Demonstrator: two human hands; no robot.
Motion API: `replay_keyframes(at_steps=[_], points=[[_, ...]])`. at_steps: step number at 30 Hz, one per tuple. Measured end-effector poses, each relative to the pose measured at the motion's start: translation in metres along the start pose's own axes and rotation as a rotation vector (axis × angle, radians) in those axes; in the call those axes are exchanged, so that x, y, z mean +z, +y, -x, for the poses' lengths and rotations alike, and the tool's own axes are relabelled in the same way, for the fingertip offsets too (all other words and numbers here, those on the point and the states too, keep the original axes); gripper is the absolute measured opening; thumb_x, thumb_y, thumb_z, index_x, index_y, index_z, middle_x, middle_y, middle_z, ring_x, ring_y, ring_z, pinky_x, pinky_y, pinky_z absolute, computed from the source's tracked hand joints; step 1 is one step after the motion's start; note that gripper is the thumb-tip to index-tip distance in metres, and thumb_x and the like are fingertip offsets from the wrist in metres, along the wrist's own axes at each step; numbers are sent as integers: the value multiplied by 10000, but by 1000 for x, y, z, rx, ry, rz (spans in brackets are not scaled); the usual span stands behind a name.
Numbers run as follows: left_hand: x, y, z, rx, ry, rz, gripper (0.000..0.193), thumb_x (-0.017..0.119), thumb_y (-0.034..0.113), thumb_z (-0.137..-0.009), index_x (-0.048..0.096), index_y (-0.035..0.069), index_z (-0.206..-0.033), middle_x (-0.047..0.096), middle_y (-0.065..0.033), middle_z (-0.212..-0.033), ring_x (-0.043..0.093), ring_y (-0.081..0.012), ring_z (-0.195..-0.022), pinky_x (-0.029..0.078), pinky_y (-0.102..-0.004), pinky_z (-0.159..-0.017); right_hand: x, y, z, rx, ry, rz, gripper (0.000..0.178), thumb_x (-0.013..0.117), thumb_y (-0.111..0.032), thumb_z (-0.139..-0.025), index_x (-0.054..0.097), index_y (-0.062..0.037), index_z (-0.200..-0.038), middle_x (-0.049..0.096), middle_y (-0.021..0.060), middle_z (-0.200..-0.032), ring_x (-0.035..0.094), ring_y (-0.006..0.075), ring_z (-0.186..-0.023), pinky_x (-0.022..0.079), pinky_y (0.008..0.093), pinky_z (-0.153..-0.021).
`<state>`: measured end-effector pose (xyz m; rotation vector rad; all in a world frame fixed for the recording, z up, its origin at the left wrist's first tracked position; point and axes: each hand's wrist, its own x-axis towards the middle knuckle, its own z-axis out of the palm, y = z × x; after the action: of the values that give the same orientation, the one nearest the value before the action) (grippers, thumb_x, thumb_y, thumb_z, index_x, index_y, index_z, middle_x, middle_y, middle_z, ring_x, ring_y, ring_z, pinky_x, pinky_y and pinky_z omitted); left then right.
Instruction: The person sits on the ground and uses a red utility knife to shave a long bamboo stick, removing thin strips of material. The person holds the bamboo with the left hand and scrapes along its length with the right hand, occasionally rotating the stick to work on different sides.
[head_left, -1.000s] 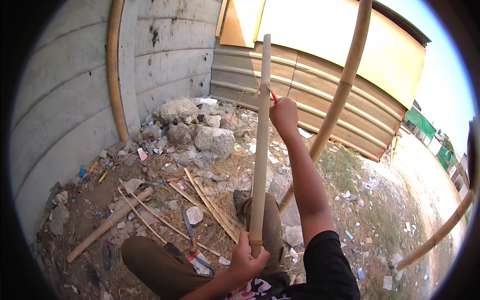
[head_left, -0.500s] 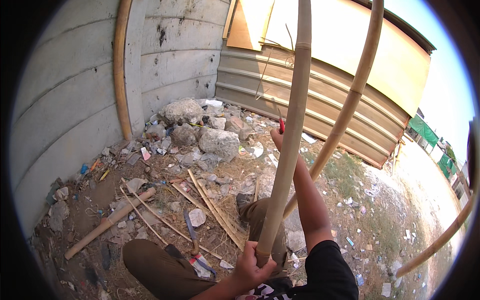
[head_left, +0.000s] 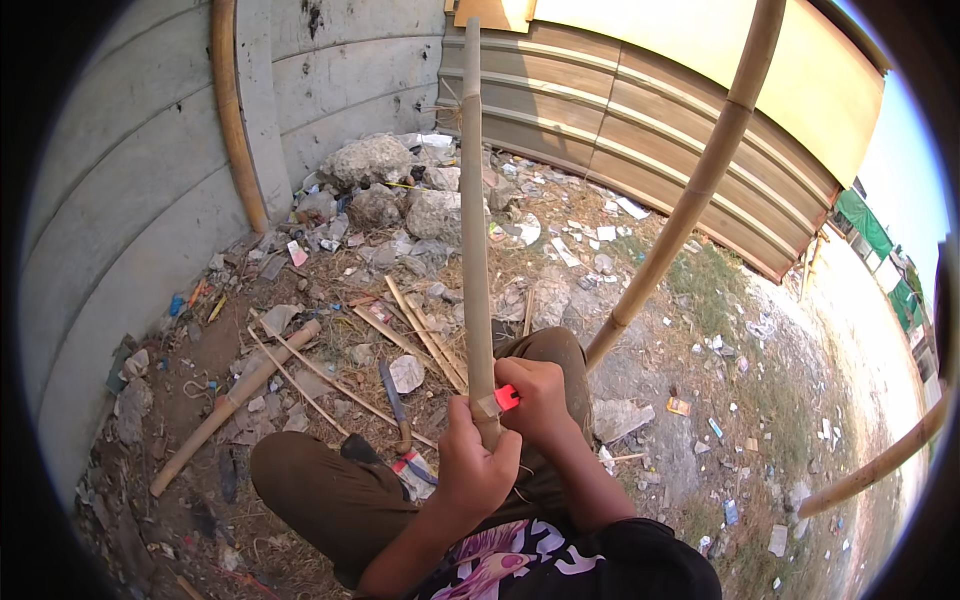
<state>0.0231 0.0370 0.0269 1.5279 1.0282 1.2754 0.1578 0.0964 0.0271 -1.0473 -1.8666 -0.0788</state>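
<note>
A long bamboo pole (head_left: 474,220) stretches away from me between my knees. My left hand (head_left: 475,465) is wrapped round its near end, thumb along the cane. Close beside it, my right hand (head_left: 535,400) is closed on a small red-handled knife (head_left: 508,397), held against the pole just past my left fingers. Most of the blade is hidden at the cane. On the ground by my left knee lies a machete-like knife (head_left: 392,395) with a wooden handle.
Split bamboo strips (head_left: 425,335) and a short thick bamboo piece (head_left: 235,410) lie ahead and left. Another bamboo pole (head_left: 690,200) slants up at my right. Rubble (head_left: 375,160) sits by the concrete wall (head_left: 150,170); litter covers the dirt.
My right hand has come back from far along the pole to its near end, bringing the red-handled knife. The pole has tipped lower and swung left, my left hand still on it.
</note>
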Motion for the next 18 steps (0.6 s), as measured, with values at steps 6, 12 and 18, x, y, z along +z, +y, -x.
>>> replay_keyframes(at_steps=[6,12,18], points=[[-3,2,0,89,121,8,344,609,44,-836,427,-63,-1108,637,-201,-785,692,-282,-702,523,-396,-622,1,-4,7,1,-78,-34,191,713,-105,-718,535,-91,-650,561,71,-590,593,267,-515,453,365,-467],[-11,18,7,135,91,-279,355,611,53,-834,406,-62,-1101,618,-245,-721,681,-430,-667,528,-465,-580,4,-10,12,75,-61,-92,166,697,-85,-710,537,-101,-673,568,65,-594,591,271,-516,445,366,-466],[-8,15,9,38,85,-289,381,608,52,-832,377,-72,-1108,605,-261,-717,665,-452,-657,515,-489,-575,8,-12,15,153,13,-82,163,694,-84,-714,537,-105,-679,558,65,-587,586,278,-514,445,370,-474]])
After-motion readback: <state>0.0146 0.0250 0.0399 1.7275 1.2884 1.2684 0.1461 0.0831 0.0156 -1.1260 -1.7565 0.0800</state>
